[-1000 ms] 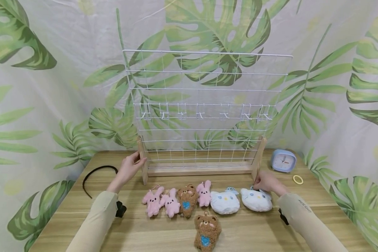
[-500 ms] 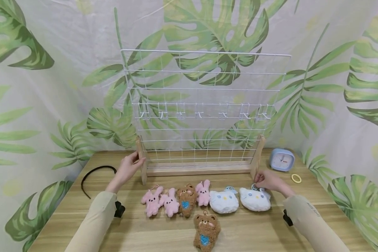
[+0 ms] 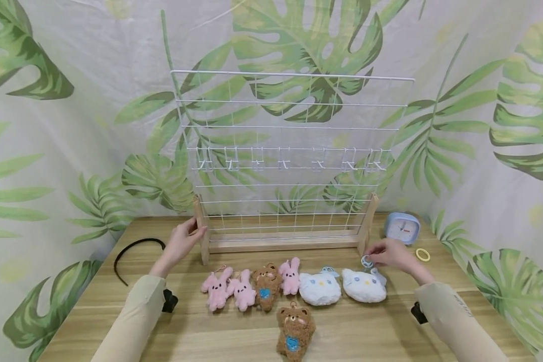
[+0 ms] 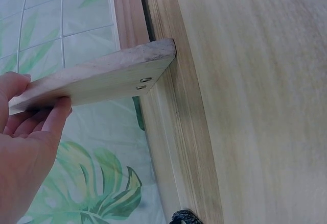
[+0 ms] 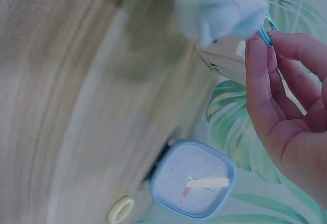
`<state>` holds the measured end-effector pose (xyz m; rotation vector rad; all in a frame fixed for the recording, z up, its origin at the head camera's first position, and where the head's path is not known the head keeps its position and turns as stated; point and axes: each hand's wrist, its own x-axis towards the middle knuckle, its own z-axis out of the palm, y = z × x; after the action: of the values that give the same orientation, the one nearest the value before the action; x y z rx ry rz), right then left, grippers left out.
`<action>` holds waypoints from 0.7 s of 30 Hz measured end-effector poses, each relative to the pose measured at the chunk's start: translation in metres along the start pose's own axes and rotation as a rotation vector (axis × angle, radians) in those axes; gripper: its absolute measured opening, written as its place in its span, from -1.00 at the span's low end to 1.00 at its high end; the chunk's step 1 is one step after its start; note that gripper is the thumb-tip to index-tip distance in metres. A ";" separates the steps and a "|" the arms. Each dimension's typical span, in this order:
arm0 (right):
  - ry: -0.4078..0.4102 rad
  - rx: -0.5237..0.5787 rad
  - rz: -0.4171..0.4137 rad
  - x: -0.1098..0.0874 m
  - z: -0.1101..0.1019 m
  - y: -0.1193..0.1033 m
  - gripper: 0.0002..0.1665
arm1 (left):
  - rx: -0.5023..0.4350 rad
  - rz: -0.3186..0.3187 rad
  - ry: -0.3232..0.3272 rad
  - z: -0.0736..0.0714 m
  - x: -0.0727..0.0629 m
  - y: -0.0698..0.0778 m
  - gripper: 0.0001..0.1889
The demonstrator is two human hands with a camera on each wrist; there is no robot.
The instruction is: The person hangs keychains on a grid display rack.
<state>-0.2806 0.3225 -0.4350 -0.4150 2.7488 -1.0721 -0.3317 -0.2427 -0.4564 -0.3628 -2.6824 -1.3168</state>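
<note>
My left hand (image 3: 181, 243) holds the left wooden post (image 3: 201, 229) of a white wire grid rack (image 3: 282, 186). In the left wrist view its thumb and fingers (image 4: 57, 113) lie on opposite sides of that post. My right hand (image 3: 391, 254) pinches the blue cord loop (image 3: 367, 261) of a white cat-face plush charm (image 3: 364, 286) at the right end of the row. The right wrist view shows the cord (image 5: 265, 36) between thumb and fingertips. Beside it lies a second white cat plush (image 3: 320, 289). Small white hooks (image 3: 283, 164) hang in a row on the grid.
Pink rabbit plushes (image 3: 217, 291) and a brown bear plush (image 3: 267, 289) lie left of the cats. Another brown bear (image 3: 295, 329) lies in front. A blue clock (image 3: 402, 228) and a yellow ring (image 3: 423, 255) are at the right, a black headband (image 3: 131, 249) at the left.
My right hand has risen a little from the right cat plush, drawing its blue cord loop upward. My left hand keeps its place on the post. The view has shifted slightly.
</note>
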 end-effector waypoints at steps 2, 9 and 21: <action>0.013 -0.018 -0.013 -0.002 -0.003 -0.005 -0.86 | 0.001 0.005 -0.001 0.000 0.000 -0.001 -0.39; 0.025 -0.054 -0.032 -0.009 -0.011 -0.018 -0.87 | -0.002 0.008 -0.007 -0.001 -0.001 -0.003 -0.38; 0.062 -0.139 -0.066 -0.019 -0.024 -0.035 -0.90 | 0.022 0.001 -0.007 -0.001 -0.001 -0.001 -0.36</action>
<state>-0.2614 0.3191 -0.3927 -0.5028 2.8940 -0.9254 -0.3305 -0.2444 -0.4565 -0.3672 -2.6995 -1.2867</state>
